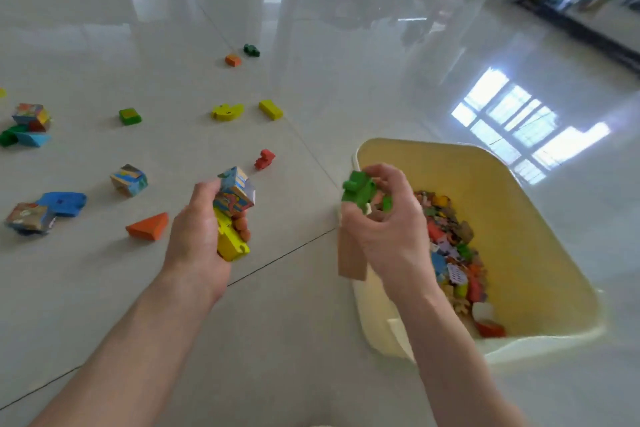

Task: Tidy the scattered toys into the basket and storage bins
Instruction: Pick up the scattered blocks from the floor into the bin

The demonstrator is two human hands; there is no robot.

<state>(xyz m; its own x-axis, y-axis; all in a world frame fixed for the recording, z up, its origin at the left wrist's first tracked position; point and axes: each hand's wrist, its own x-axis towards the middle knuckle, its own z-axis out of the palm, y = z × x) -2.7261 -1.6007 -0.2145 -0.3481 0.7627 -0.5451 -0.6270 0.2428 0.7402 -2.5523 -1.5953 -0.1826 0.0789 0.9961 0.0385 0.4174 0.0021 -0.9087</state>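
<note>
Gripping toys, hands [381,218] reach bin [540,218]

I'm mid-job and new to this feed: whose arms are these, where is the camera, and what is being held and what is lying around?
No machine here: a person works with bare hands, and the single picture comes from a wide-angle camera on their head, looking forward and down.

The left hand grips a picture cube and a yellow piece. The right hand grips a green piece and a plain wooden block, over the near rim of the cream bin, which already holds many small toys.

Still scattered on the tiled floor: an orange wedge, a red piece, a blue piece, more cubes and yellow blocks.
</note>
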